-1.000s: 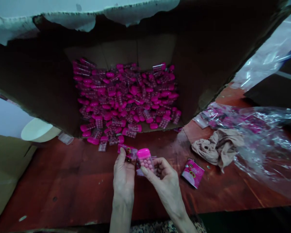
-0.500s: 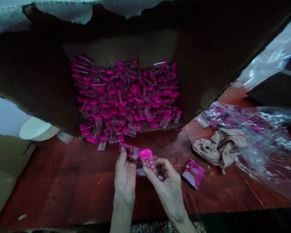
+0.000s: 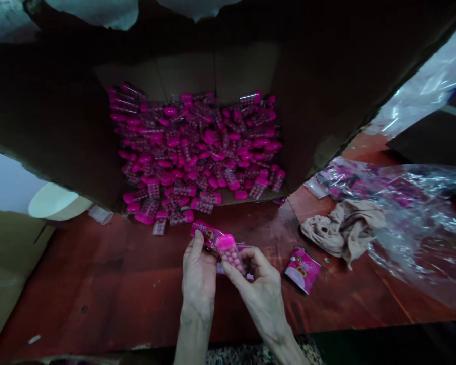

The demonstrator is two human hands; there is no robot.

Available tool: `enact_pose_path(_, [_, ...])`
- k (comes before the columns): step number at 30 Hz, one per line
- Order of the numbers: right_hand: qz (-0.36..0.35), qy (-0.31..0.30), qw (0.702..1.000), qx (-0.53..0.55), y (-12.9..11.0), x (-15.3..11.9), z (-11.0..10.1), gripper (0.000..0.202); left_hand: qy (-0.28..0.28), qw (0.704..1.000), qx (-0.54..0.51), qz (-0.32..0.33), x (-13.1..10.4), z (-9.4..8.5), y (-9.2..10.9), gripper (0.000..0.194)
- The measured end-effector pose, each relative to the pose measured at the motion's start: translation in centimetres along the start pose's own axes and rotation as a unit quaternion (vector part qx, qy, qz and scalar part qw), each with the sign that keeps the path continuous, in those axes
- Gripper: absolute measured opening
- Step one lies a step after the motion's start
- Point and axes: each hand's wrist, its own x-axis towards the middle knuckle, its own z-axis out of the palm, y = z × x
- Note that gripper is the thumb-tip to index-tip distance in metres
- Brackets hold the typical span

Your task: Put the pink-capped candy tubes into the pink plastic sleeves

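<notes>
My left hand [image 3: 199,274] pinches a printed pink sleeve [image 3: 208,234] between thumb and fingers. A small clear bottle [image 3: 231,253] with a pink cap and pink balls is held by my right hand [image 3: 260,284], its thumb along the lower end. The capped end of the bottle meets the right end of the sleeve; whether it is inside cannot be made out. Some pink printed pieces [image 3: 247,247] lie behind my right fingers, partly hidden. Further right, a pink printed stack [image 3: 303,269] rests on the red table [image 3: 137,289].
A large cardboard box [image 3: 307,101] lies open toward me, with several capped bottles [image 3: 197,147] inside. To the right are a crumpled cloth [image 3: 344,228] and a clear plastic bag [image 3: 414,243]. A pale bowl [image 3: 59,202] and a clear cup [image 3: 100,214] stand left.
My hands have come closer together. The bottle's cap has moved left against the sleeve's end, and the sleeve has tilted. The view has shifted slightly.
</notes>
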Motion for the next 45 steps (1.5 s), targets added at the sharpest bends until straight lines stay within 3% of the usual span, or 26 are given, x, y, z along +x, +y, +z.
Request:
enact_pose_path(8, [0.0,0.007,1.0,0.001,0.1,0.4,-0.7,0.015,-0.017,0.997,0.054,0.06,-0.1,0.0,-0.1,0.019])
enact_pose_path(17, [-0.065,0.056,0.996,-0.028,0.2,1.0,-1.0,0.012,-0.058,0.992,0.07,0.083,0.0,0.0,-0.8,0.02])
enact_pose_path(29, [-0.128,0.06,0.989,-0.04,-0.2,0.8,-1.4,0.013,-0.085,0.987,0.124,0.061,-0.3,0.5,-1.1,0.028])
enact_pose_path(37, [0.001,-0.073,0.992,0.098,0.3,1.2,-3.0,0.018,-0.132,0.98,0.149,-0.004,-0.2,-0.1,-0.6,0.034])
enact_pose_path(45, [-0.063,0.0,0.996,0.059,-0.2,1.0,-2.6,0.012,-0.157,0.97,0.175,-0.058,-0.7,-0.3,-1.3,0.017])
